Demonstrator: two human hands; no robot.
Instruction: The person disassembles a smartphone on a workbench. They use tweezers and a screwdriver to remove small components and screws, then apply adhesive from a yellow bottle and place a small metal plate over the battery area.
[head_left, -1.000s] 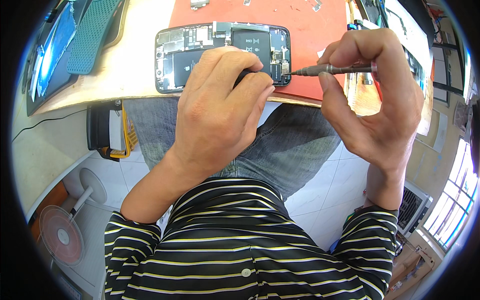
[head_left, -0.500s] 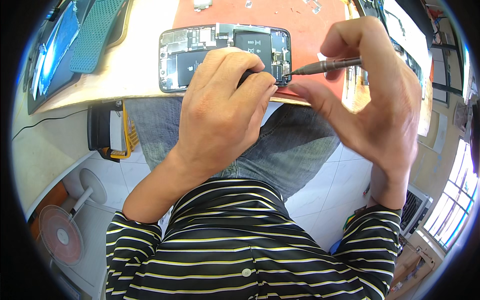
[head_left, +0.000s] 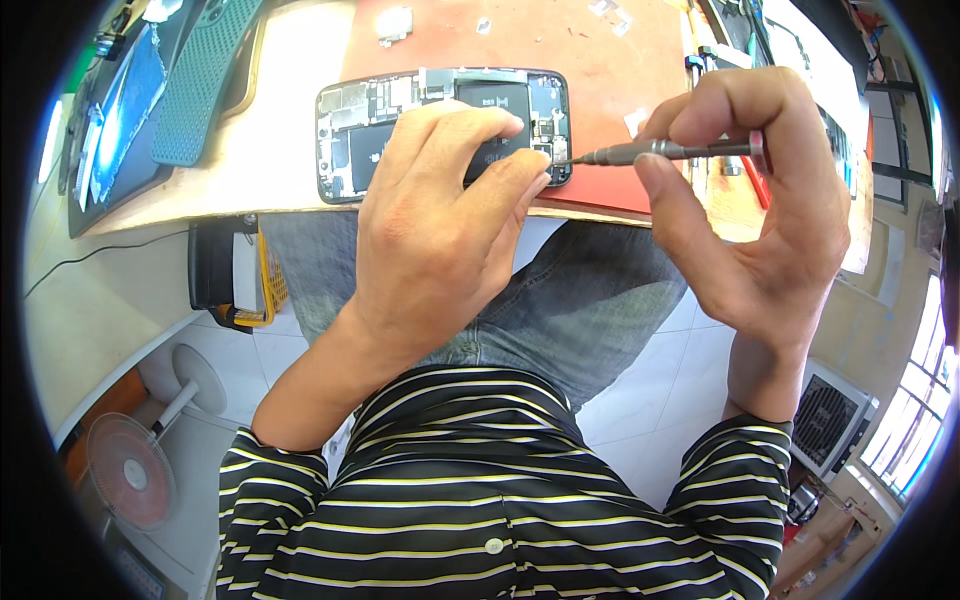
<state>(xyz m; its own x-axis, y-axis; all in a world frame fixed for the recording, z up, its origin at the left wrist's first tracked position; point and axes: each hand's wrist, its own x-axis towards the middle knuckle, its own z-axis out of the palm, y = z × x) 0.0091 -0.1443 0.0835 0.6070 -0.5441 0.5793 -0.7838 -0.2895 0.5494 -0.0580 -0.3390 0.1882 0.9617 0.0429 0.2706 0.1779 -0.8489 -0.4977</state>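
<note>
An opened smartphone [head_left: 355,158] lies lengthwise near the table's front edge, its dark battery, circuit boards and metal shields exposed. My left hand [head_left: 430,210] covers its near middle, with the thumb on the right end and curled fingers at the front edge, gripping it. A slim grey precision screwdriver [head_left: 630,152] is pinched between the thumb and fingers of my right hand [head_left: 760,220]. It lies nearly level, its thin tip reaching the lower right corner of the phone beside my left thumb. My left fingertips partly hide the spot under the tip.
Beneath the phone's right part spreads a red mat [head_left: 600,100], with a small metal part [head_left: 394,24] and clear scraps [head_left: 610,15] farther back. A teal perforated case [head_left: 205,90] and a blue-filmed panel [head_left: 125,110] lie left. Several tools stand behind my right hand.
My right hand has moved slightly right and closed more around the screwdriver, which now lies more level. The whole view has shifted a little; my left hand stays on the phone.
</note>
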